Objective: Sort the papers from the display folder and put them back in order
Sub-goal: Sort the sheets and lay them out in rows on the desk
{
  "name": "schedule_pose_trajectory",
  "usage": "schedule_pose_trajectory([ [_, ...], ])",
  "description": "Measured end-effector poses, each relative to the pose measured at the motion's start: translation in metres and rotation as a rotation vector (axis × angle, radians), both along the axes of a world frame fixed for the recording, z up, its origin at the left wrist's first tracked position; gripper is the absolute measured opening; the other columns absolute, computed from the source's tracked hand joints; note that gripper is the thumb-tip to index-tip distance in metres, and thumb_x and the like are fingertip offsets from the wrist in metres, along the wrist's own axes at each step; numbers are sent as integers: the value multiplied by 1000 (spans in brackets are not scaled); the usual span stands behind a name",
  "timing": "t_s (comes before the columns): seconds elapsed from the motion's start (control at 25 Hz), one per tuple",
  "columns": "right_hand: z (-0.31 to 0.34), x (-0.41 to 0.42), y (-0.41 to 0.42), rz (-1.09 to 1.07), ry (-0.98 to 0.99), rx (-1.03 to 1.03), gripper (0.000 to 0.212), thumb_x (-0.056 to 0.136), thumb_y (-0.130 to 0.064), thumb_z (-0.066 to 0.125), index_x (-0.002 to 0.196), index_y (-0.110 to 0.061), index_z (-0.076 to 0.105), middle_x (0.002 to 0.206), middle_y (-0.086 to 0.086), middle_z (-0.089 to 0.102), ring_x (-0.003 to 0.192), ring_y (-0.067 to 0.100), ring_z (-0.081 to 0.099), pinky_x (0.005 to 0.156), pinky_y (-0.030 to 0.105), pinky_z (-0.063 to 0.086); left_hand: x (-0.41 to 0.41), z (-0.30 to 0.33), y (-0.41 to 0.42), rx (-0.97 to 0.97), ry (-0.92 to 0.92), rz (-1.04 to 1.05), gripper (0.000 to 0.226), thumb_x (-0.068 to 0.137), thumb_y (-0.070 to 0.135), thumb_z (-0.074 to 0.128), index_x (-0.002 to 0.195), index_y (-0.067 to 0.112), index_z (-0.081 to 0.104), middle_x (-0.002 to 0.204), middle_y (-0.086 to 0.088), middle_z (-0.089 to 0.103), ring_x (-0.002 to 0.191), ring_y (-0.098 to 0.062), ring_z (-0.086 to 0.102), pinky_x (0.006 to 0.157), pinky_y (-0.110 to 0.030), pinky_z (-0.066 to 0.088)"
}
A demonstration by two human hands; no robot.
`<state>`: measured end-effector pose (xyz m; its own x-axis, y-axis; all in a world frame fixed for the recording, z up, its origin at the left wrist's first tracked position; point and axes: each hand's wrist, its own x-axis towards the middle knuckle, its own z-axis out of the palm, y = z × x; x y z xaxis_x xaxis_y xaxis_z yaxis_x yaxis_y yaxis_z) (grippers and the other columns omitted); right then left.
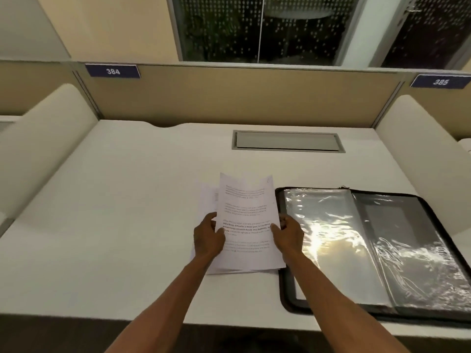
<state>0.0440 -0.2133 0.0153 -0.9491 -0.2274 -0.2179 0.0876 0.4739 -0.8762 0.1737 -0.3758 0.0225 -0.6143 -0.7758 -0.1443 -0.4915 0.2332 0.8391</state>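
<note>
A stack of white printed papers [244,200] is held above the white desk [127,200], slightly fanned, with a sheet peeking out on the left. My left hand [207,238] grips the stack's left edge, thumb on the top sheet. My right hand [289,235] pinches the right edge. To the right lies the black display folder [407,225], open flat, its shiny clear plastic sleeves [331,225] showing glare and no paper inside.
A grey cable hatch [288,141] is set into the desk behind the papers. Beige partition panels [229,98] close the back, padded side dividers [46,138] flank the desk. Number plates 384 [112,71] and 385 [440,82] sit on the partition.
</note>
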Motion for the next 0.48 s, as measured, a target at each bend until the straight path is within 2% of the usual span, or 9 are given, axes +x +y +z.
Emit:
schedule_pose_trajectory([
  [0.16,-15,-8,-16,36,90,67,38,91,-12,67,129,-13,64,110,10,69,92,20,63,78,26,46,-14,-10,-3,-38,-25,53,45,86,4,63,129,16,61,85,11,61,78,-1,58,73,-19,41],
  [0.24,-20,-10,-19,100,171,109,43,88,-15,71,131,-12,62,112,12,64,100,26,63,81,31,49,-14,-20,-6,-92,-94,96,47,85,12,68,132,15,58,102,3,61,100,-17,59,84,-23,41],
  [0.32,-26,-10,-20,195,211,186,56,86,-18,74,138,-7,55,122,15,59,114,31,56,89,32,47,-13,-29,-10,-139,-230,135,58,86,25,71,139,12,51,132,-10,52,129,-31,42,103,-35,38],
  [0.4,-33,-7,-20,331,224,297,74,86,-23,73,149,-3,40,145,19,46,134,34,41,106,35,39,-13,-33,-13,-143,-376,151,71,88,39,69,148,12,42,152,-16,32,141,-35,23,113,-44,29],
  [0.48,-40,-2,-20,459,240,413,82,92,-33,65,157,-5,24,163,18,22,149,35,21,121,40,19,-15,-32,-12,-144,-419,155,76,88,45,67,151,14,36,157,-16,25,143,-35,18,113,-46,26],
])
